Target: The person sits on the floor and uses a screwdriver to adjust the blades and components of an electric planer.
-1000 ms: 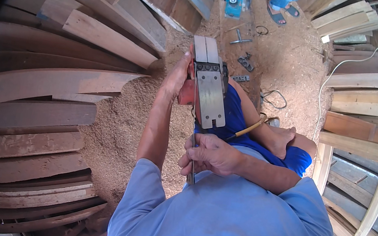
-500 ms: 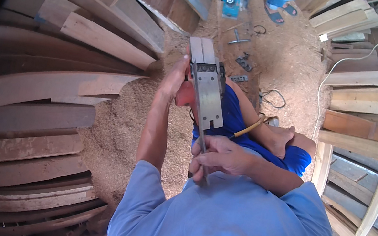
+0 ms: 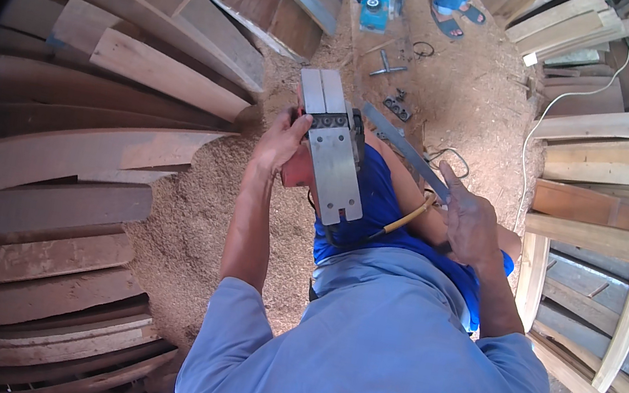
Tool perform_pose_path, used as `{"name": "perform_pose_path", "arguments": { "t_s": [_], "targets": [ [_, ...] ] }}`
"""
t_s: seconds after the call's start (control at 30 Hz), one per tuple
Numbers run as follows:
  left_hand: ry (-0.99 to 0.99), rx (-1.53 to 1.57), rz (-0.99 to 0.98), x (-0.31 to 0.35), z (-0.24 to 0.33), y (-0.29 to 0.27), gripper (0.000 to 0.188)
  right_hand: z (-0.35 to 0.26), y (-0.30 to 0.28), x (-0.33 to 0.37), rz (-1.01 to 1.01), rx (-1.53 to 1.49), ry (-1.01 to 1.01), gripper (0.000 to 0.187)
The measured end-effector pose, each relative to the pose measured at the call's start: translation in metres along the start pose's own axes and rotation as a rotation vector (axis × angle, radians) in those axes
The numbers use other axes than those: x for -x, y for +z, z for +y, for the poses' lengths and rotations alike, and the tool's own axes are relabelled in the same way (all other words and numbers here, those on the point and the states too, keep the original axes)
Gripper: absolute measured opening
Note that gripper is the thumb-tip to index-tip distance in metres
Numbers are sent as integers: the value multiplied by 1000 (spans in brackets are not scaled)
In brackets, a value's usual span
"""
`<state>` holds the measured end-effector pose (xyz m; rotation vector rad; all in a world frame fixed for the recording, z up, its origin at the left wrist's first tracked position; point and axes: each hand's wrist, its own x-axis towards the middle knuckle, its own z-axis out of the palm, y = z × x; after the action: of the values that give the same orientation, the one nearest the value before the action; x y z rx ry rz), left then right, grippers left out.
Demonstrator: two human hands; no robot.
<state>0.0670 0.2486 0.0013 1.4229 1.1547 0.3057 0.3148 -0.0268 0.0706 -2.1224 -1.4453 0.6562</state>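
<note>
A red electric planer (image 3: 337, 171) rests upside down over my lap, its flat metal sole and cutter slot facing up. My left hand (image 3: 282, 140) wraps its left side, with the thumb near the slot. Out to the right, my right hand (image 3: 472, 221) grips one end of a long flat metal bar (image 3: 406, 150), the index finger stretched along it. The bar slants up and left, and its far end is close to the planer's right side; I cannot tell if they touch. A yellow cord section (image 3: 410, 213) lies by my blue shorts.
A teal power planer (image 3: 376, 2) stands ahead on the floor, near another person's sandalled feet (image 3: 451, 22). A T-shaped tool (image 3: 388, 67), a dark metal part (image 3: 398, 108) and a cable loop (image 3: 451, 162) lie on the shavings. Stacked boards (image 3: 161, 73) line both sides.
My right hand has swung the metal bar off the planer's sole and away to the right. My left hand still holds the planer, its thumb now nearer the slot.
</note>
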Motion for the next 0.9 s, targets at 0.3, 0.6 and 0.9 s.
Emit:
{"name": "perform_pose_path", "arguments": {
  "t_s": [0.3, 0.6, 0.9],
  "targets": [
    [25, 78, -47, -4, -10, -5, 31, 1, -1, -4, -129, 33, 29, 47],
    [101, 196, -46, 9, -5, 1, 35, -10, -7, -9, -134, -237, 180, 47],
    [57, 226, -64, 1, -9, -1, 29, -20, -6, -6, -686, -1447, 312, 31]
  ]
}}
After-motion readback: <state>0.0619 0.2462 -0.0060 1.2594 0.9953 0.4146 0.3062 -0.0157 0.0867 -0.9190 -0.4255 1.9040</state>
